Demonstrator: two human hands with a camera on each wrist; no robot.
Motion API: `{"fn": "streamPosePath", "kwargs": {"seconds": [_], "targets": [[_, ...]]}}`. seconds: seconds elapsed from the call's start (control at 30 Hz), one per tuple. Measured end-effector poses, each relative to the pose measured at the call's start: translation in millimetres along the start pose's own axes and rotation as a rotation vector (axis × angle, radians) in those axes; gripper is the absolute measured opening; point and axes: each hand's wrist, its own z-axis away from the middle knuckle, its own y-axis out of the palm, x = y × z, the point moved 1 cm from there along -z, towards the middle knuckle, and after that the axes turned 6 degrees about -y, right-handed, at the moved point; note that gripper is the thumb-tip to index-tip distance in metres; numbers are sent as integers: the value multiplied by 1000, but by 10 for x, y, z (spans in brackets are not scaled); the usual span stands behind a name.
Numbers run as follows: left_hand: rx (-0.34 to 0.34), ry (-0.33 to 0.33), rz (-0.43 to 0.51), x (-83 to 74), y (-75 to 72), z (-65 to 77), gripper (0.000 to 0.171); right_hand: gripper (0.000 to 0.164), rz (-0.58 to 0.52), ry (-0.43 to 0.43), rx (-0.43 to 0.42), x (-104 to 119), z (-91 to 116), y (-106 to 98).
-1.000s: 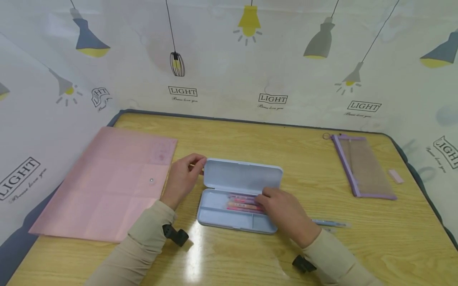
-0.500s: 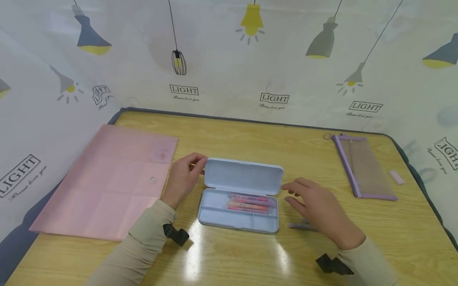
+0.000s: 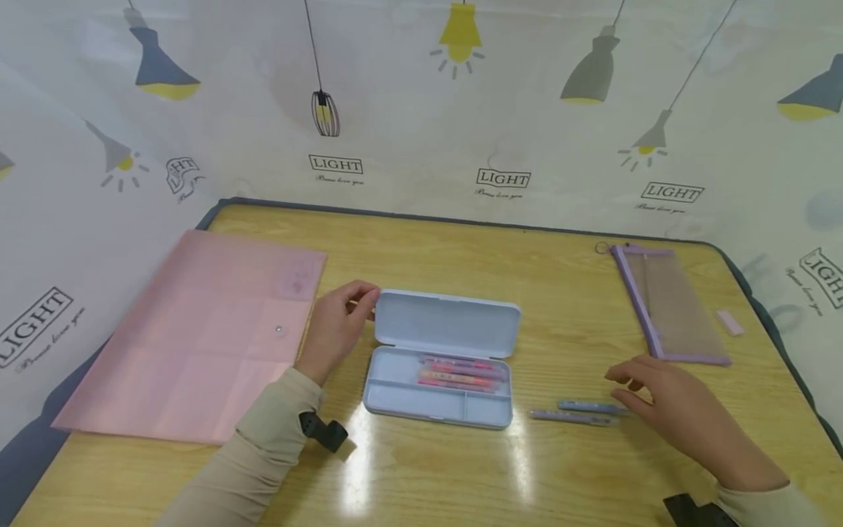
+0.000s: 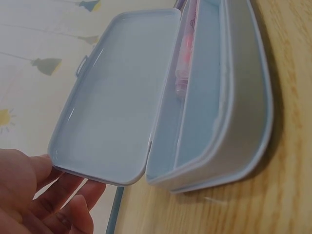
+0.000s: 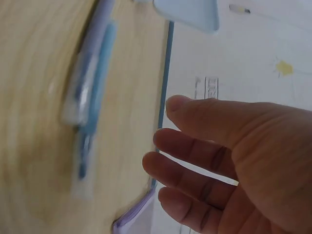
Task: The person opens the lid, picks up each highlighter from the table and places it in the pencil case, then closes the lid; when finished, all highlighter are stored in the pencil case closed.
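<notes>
A light blue pencil case [image 3: 421,401] stands with its lid [image 3: 448,322] raised at the middle of the table. Several pink and purple pens [image 3: 457,373] lie in its rear compartment. My left hand [image 3: 336,329] pinches the lid's left corner between thumb and fingers, as the left wrist view also shows. To the right of the case, two pens lie side by side on the table: a blue pen [image 3: 589,406] and a greyish-purple pen [image 3: 569,418]. Just right of these, my right hand [image 3: 685,413] hovers with relaxed fingers and holds nothing.
A pink document folder [image 3: 197,337] lies flat at the left. At the right are a mesh zip pouch [image 3: 678,307] with purple edging and a small pink eraser-like block [image 3: 729,323]. A printed curtain [image 3: 408,110] surrounds the table's back and sides.
My right hand has left the pens in the case and moved right, past the two pens on the table. My left hand has stayed at the lid.
</notes>
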Motion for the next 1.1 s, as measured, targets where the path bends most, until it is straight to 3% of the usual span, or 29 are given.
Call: {"fn": "streamPosePath", "kwargs": {"seconds": [0.17, 0.47, 1.1], "targets": [[-3, 0, 10, 4, -3, -8, 28, 18, 1, 52, -2, -183, 157, 106], [0, -4, 11, 5, 4, -13, 28, 33, 58, -119, -227, -237, 243, 298], [3, -15, 2, 0, 16, -13, 26, 25, 72, -78, -93, -235, 243, 366]]}}
